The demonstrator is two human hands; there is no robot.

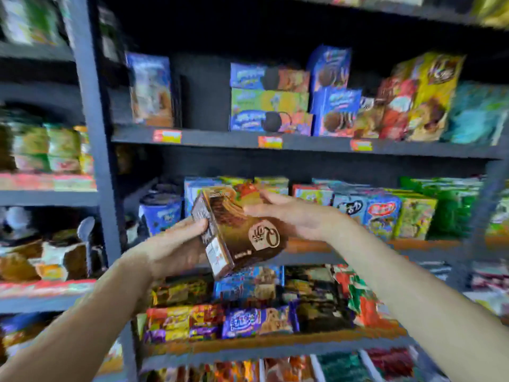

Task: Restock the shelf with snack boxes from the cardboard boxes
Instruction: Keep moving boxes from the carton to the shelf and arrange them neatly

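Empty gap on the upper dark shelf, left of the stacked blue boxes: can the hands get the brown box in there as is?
Probably yes: the gap looks open-fronted and unobstructed above the brown snack box.

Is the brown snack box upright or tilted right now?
Tilted. The brown snack box leans top-left, held off the shelf between the left hand and right hand.

My whole view is smeared, so I cannot read the printing on the brown cardboard snack box (237, 232) beyond a round pale logo. My left hand (176, 244) covers part of its narrow side panel, and my right hand (292, 216) hides its far top edge. The colourful stacked boxes (271, 110) on the dark grey metal shelf (275, 142) are too blurred to name, and so are the orange price tags (270, 142). Both forearms run off the bottom edge.
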